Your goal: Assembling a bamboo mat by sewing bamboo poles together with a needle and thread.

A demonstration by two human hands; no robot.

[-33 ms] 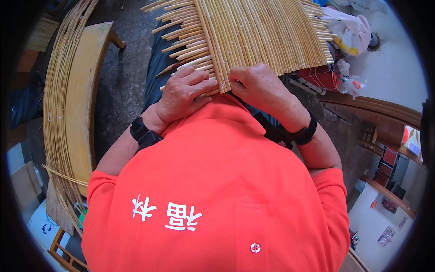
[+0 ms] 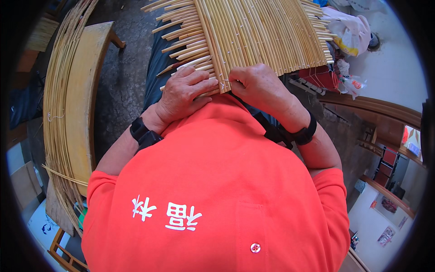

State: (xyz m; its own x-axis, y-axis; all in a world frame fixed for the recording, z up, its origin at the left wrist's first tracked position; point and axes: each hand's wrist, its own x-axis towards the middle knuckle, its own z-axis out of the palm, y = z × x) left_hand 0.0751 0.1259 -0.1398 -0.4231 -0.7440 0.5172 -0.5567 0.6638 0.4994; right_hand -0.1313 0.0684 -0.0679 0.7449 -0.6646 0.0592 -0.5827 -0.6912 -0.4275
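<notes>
A mat of pale reed stalks [image 2: 267, 36], bound side by side with white thread, lies over my lap, its near corner close to my body. Loose stalk ends [image 2: 181, 38] stick out along its left side. My left hand [image 2: 185, 90] grips the mat's near left corner, fingers bent over the stalk ends and thumb below. Just right of that corner, my right hand [image 2: 260, 88] is closed in a pinch. A short bit of white thread [image 2: 224, 83] runs from the corner stalks toward its fingertips, which are partly hidden by the hand itself.
On the left, a long wooden bench [image 2: 81, 99] carries a bundle of long thin reeds [image 2: 56, 90] tied with string. White plastic bags [image 2: 351, 29] lie beyond the mat at the right. Wooden furniture [image 2: 376, 109] stands further right. Dark grey floor [image 2: 122, 68] shows between bench and lap.
</notes>
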